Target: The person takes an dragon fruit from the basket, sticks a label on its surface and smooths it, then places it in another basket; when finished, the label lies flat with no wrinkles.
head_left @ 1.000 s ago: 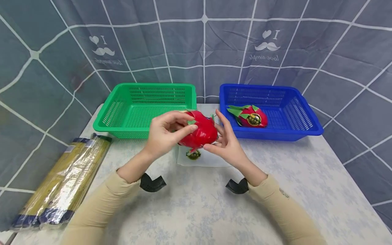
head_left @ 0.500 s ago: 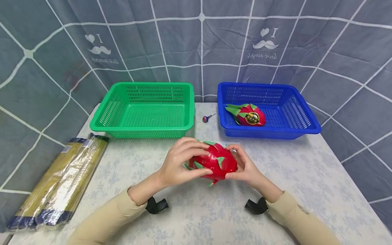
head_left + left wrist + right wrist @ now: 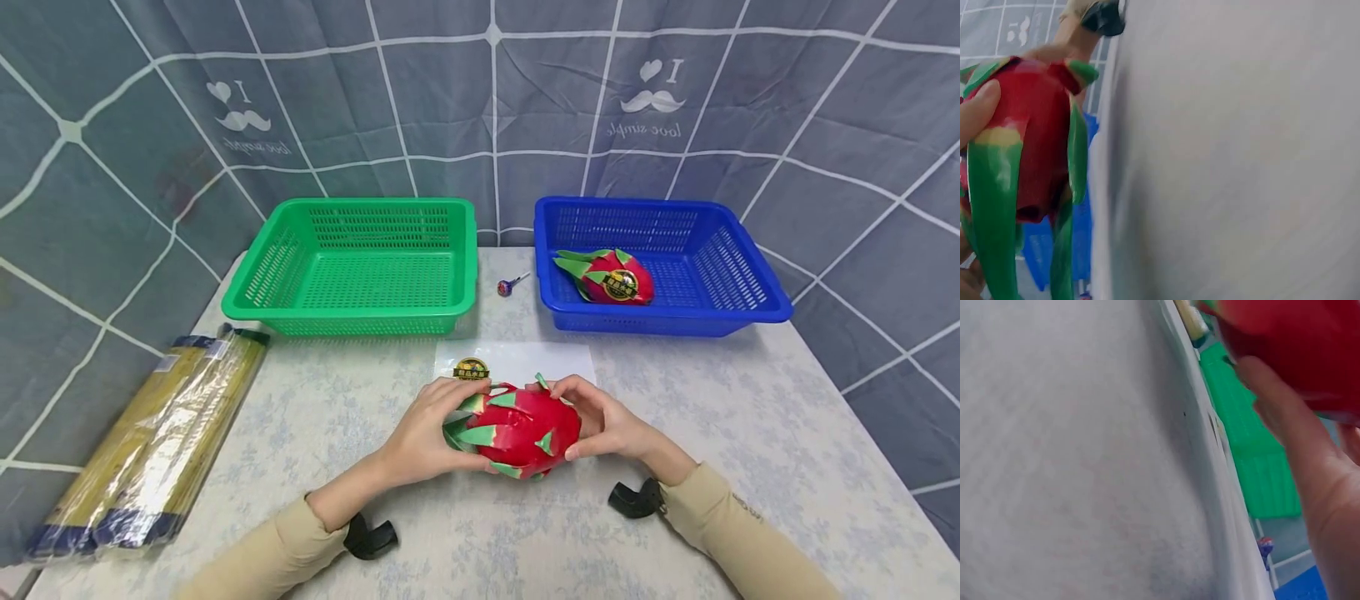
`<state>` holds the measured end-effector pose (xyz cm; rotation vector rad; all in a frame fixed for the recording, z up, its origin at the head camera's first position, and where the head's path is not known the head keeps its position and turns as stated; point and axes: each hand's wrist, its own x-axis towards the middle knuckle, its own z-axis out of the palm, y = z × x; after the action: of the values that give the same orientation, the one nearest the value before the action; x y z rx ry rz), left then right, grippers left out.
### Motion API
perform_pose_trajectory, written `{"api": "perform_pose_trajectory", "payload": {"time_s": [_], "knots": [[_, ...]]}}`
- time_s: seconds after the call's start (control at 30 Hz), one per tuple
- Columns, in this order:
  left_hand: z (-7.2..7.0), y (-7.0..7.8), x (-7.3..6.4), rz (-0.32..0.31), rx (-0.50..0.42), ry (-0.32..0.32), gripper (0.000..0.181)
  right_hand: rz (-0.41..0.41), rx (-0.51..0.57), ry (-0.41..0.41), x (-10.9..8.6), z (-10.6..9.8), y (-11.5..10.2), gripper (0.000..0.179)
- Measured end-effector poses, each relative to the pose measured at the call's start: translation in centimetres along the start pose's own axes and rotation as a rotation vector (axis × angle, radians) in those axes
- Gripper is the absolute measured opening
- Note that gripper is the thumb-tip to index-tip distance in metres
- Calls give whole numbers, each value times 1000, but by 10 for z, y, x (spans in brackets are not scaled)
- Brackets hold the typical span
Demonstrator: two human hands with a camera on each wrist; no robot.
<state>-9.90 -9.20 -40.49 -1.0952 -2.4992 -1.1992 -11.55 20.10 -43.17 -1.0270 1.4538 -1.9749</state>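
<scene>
A red dragon fruit (image 3: 525, 429) with green leaf tips is held between both hands, low over the front middle of the table in the head view. My left hand (image 3: 427, 433) grips its leafy left end, thumb on the near side and fingers over the far side. On the rounded right end, my right hand (image 3: 607, 425) holds it with bent fingers and thumb. The left wrist view shows long green leaves (image 3: 997, 206) hanging from the fruit. Just behind the fruit lies a white sheet (image 3: 536, 360) bearing a round black-and-gold sticker (image 3: 471, 368), partly covered by the hands.
A green basket (image 3: 348, 315) stands back left. In the blue basket (image 3: 660, 321) at the back right lies another dragon fruit (image 3: 618, 279) with a similar sticker. Between the baskets is a lollipop (image 3: 506, 287). Long clear packs of yellow sticks (image 3: 150, 442) lie along the left edge.
Both hands have brought the dragon fruit down and toward me from near the baskets. It has been turned, so its leaf tips now show more. The lollipop and sheet have come into fuller view.
</scene>
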Motion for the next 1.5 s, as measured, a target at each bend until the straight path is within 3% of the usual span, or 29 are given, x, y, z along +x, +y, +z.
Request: {"api": "perform_pose_trajectory", "payload": {"time_s": [0.13,0.4,0.53,0.67,0.77,1.03,1.2,1.33,1.5], "knots": [[11,-2,-7,51,31,67,85,4,15,-48,0,-4,2,58],[25,-10,-12,121,60,157,77,-5,-40,-13,0,-6,3,73],[25,-13,-13,117,37,120,74,63,-129,30,-2,-3,4,83],[24,-15,-14,63,-19,31,73,177,-177,52,-3,-1,6,88],[23,-15,-15,23,-71,-23,73,218,-188,41,-4,-2,8,88],[13,-16,-13,-3,-110,-105,70,203,-196,9,-6,-9,6,81],[0,-19,-10,-11,-111,-164,60,207,-252,3,-8,-18,1,62],[-13,-26,-6,-34,-151,-177,51,242,-311,29,-6,-24,-7,44],[-29,-43,5,-129,-270,-111,32,363,-360,135,12,-33,-20,47]]}}
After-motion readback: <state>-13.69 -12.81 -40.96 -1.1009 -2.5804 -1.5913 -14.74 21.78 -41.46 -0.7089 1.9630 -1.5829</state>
